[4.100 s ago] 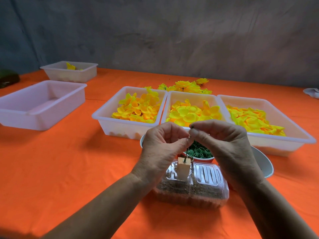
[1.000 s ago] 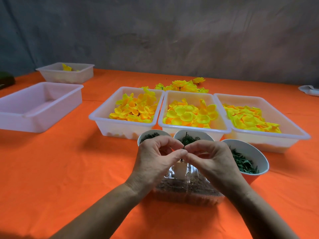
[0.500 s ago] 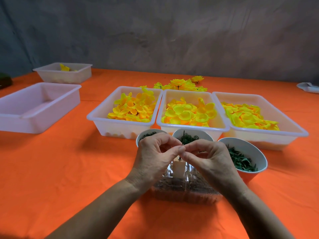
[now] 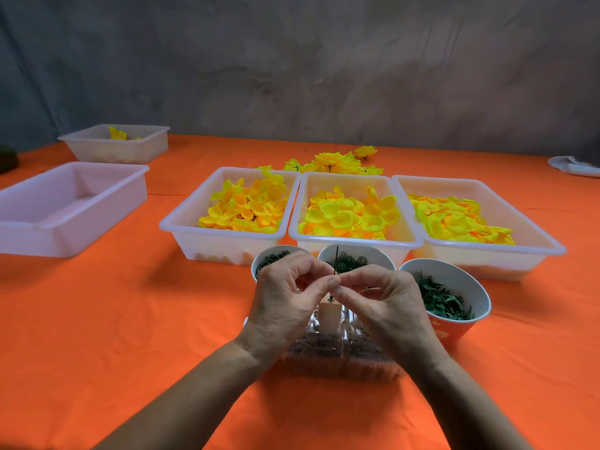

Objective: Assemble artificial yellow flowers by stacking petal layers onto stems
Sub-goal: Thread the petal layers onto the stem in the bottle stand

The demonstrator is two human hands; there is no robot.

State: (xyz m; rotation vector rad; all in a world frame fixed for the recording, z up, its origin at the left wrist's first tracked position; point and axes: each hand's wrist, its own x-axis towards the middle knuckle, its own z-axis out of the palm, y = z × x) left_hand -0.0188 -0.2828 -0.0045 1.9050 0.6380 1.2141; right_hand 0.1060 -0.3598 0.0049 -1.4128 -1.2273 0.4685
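Orange tabletop [image 4: 97, 319]; three trays of yellow petals [image 4: 344, 216] at 12 o'clock. Left hand [image 4: 285, 306] and right hand [image 4: 386, 303] meet fingertip to fingertip, both pinching a thin dark stem [image 4: 336, 259], apparently standing in a small block [image 4: 329, 316].

Vs approx 4 s ago: both hands sit lower & closer to the wooden block [image 4: 329, 316]. Left hand [image 4: 285, 306] & right hand [image 4: 386, 306] were pinching above the block w/ its top and the clear box's lid in plain sight; now fingertips meet just over the block, hands cover most of the clear box [image 4: 341, 362]. Thin dark stem [image 4: 336, 259] now pokes up above the pinch; earlier only a short bit showed below the fingers. Three bowls more exposed: left bowl [image 4: 272, 258], middle bowl [image 4: 355, 259], right bowl [image 4: 448, 293] w/ green parts all visible. Last half sec: barely any shift.
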